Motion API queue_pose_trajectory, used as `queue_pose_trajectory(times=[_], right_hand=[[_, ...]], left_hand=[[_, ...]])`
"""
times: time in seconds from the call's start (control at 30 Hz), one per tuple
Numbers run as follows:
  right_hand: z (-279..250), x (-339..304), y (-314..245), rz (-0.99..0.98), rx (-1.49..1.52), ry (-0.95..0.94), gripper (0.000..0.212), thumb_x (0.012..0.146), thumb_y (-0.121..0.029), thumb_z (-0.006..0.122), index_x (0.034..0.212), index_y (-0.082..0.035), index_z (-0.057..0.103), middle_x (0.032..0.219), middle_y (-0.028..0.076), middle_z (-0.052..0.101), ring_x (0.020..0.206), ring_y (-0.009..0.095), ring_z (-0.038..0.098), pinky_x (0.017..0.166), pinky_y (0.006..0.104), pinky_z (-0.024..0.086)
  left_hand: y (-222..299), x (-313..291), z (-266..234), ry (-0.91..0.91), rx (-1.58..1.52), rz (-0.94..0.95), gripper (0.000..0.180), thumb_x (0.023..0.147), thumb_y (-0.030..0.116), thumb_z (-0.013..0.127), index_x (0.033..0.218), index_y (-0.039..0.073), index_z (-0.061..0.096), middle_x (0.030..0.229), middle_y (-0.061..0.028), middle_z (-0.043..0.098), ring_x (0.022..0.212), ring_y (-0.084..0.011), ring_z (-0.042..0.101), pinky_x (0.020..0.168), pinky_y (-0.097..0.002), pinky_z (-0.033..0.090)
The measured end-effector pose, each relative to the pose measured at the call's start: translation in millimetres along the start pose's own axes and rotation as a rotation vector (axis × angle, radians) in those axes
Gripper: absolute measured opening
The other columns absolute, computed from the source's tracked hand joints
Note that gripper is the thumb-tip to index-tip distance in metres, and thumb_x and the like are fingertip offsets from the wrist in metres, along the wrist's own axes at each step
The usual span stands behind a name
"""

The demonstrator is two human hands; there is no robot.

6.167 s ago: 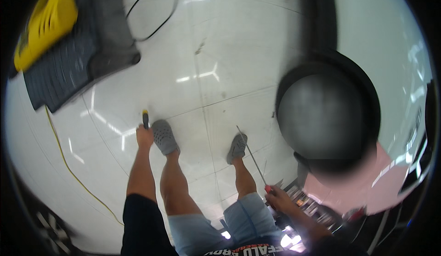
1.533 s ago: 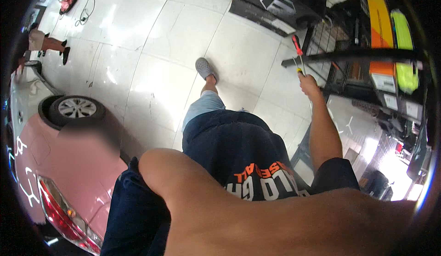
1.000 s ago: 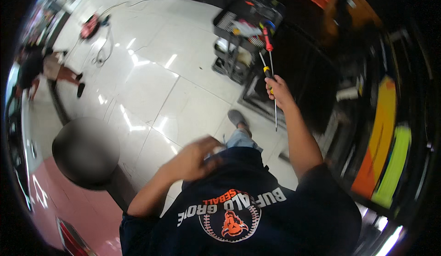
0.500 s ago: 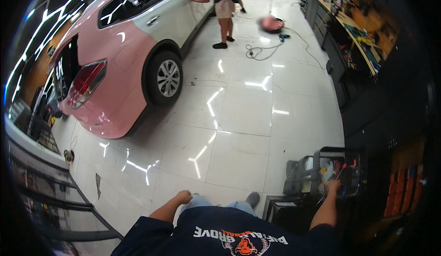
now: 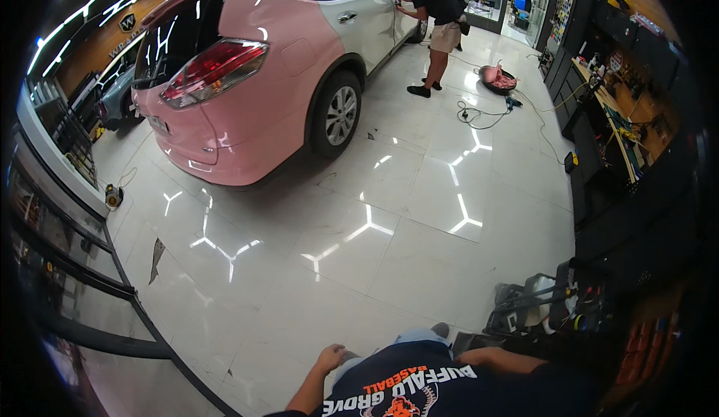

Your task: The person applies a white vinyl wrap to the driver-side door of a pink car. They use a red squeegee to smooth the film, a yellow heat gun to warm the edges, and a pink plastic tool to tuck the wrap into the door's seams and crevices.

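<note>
Left hand (image 5: pixel 331 357) hangs empty, half-curled; right hand hidden, its grip I cannot tell

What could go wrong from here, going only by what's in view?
The loose cable lies on the floor near the co-worker by the car, so a foot might catch in it. The black tool rack stands close to the wearer's right arm; a careless swing could knock tools off. The dark jagged patch on the floor might catch a shoe if it is damage, though its depth is unclear.
</note>
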State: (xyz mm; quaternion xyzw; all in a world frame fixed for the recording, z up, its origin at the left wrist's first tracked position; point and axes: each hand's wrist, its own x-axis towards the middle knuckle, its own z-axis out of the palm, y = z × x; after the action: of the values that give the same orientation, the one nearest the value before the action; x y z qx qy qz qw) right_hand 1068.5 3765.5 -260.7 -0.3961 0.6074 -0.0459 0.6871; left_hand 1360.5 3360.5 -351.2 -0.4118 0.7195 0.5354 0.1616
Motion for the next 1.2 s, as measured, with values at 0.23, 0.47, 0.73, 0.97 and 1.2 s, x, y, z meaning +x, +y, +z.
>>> queue_pose_trajectory(times=[0.23,0.47,0.73,0.97,1.2], right_hand=[[-37.4,55.1,-163.5,0.153,-0.526,-0.088,0.034,0.085,-0.021,0.060,0.111,-0.001,0.068,0.113,0.023,0.066,0.106,0.037,0.063,0.088,0.0473,0.049],[-96.1,155.3,-235.4,0.007,-0.579,-0.389,0.025,0.080,-0.009,0.061,0.094,0.010,0.069,0.093,0.022,0.070,0.086,0.030,0.067,0.069,0.0456,0.055],[-232.2,323.1,-483.6,0.272,-0.492,-0.713,0.034,0.087,-0.012,0.055,0.110,0.012,0.063,0.104,0.028,0.066,0.088,0.034,0.068,0.072,0.0445,0.060],[-311.8,451.7,-682.4,0.234,-0.862,-0.832,0.038,0.086,-0.019,0.060,0.114,0.004,0.065,0.111,0.025,0.065,0.098,0.034,0.067,0.082,0.0488,0.055],[-343.2,620.3,-975.7,-0.573,-0.843,0.216,0.032,0.080,-0.020,0.056,0.101,0.003,0.064,0.094,0.025,0.067,0.091,0.043,0.064,0.081,0.0513,0.051]], left_hand=[[-217.3,-96.5,-119.4,0.362,-0.404,-0.444,0.028,0.085,0.013,0.057,0.106,-0.006,0.064,0.082,-0.0151,0.067,0.063,-0.0245,0.066,0.053,-0.0353,0.052],[-321.8,-137.8,-186.9,0.587,-0.874,-0.627,0.015,0.088,0.013,0.054,0.093,0.000,0.059,0.070,-0.0089,0.057,0.053,-0.0215,0.059,0.041,-0.0315,0.044],[-298.8,-72.3,-230.9,0.327,-0.931,-0.527,0.018,0.091,0.019,0.055,0.089,0.003,0.062,0.083,-0.0099,0.060,0.068,-0.0223,0.059,0.053,-0.0323,0.048],[-281.7,-46.5,-403.2,0.486,-1.022,-0.470,0.018,0.091,0.019,0.055,0.087,0.003,0.062,0.079,-0.0101,0.060,0.066,-0.0234,0.059,0.052,-0.0321,0.048],[-315.9,14.9,-610.8,0.690,-1.168,-0.508,0.022,0.092,0.023,0.055,0.096,0.002,0.062,0.084,-0.0134,0.062,0.071,-0.0277,0.062,0.056,-0.0351,0.051]])
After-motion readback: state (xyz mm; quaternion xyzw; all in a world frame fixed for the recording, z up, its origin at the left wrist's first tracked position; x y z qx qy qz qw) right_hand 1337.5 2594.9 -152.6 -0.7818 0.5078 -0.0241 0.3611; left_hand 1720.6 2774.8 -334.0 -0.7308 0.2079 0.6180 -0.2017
